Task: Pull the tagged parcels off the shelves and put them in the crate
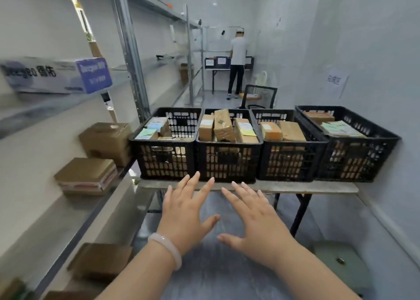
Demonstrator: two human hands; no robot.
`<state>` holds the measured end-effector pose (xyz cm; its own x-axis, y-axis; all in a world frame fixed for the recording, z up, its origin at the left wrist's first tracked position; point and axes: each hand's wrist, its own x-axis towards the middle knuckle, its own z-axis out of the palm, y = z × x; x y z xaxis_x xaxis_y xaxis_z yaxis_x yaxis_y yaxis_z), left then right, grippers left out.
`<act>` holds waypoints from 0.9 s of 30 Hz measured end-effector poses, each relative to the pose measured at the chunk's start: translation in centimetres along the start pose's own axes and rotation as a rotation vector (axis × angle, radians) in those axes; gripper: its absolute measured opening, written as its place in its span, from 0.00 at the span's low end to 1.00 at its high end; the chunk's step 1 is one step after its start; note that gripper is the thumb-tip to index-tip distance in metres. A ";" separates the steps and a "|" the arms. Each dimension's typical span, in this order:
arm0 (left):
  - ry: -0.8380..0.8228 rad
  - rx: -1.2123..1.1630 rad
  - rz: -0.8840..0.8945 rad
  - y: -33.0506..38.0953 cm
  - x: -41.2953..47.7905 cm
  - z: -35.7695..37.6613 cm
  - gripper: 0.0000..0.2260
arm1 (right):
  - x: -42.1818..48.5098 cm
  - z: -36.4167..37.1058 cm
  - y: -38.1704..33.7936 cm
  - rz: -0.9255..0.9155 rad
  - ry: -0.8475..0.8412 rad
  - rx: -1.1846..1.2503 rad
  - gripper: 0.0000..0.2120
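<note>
- Parcels (106,140) left to pick are brown cardboard boxes on the shelves (109,211) at the left. One sits just beside the leftmost crate (163,161), a flatter stack (87,174) is nearer the camera, and another (100,261) is on the level below.
- Can't tell from here whether any of those carry a tag; their labels don't show.
- Four black crates stand in a row on the desk (318,187), all loaded with boxes. The second crate (228,163) looks fullest, and the leftmost has a bit of room at the back.
- Left hand (184,213) and right hand (252,218) hover side by side just short of the desk edge, palms down. The fingers (205,189) are spread wide and hold nothing.
- My read: this is between parcels, with no load in hand.
- Next move probably means swinging left to the shelves, checking for a tag, then gripping a box with both hands and lifting it over a crate rim.
- Someone's working at the far end (237,50), well away.
</note>
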<state>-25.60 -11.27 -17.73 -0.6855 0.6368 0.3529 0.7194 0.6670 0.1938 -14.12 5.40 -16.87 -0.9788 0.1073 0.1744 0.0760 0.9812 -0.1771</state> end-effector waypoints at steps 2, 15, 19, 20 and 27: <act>-0.017 0.009 -0.064 -2.6 -0.7 -0.2 0.37 | 2.2 1.0 -1.4 -0.038 -0.018 0.016 0.43; 0.039 0.134 -0.449 -13.5 -3.4 -0.6 0.37 | 13.7 5.4 -7.7 -0.386 -0.140 0.034 0.45; 0.049 0.154 -0.554 -14.7 -3.7 -0.4 0.37 | 16.9 6.4 -8.8 -0.505 -0.166 0.068 0.45; 0.051 0.163 -0.574 -14.8 -3.7 -0.4 0.37 | 17.6 6.5 -8.9 -0.531 -0.170 0.067 0.45; 0.083 0.198 -0.629 -14.8 -2.1 -0.6 0.36 | 20.7 6.9 -8.1 -0.601 -0.161 0.060 0.46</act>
<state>-34.75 -22.70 -20.78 -0.9515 0.0758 0.2983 0.1449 0.9654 0.2169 -36.28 -1.45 -18.56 -0.8639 -0.4909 0.1129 -0.5032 0.8512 -0.1489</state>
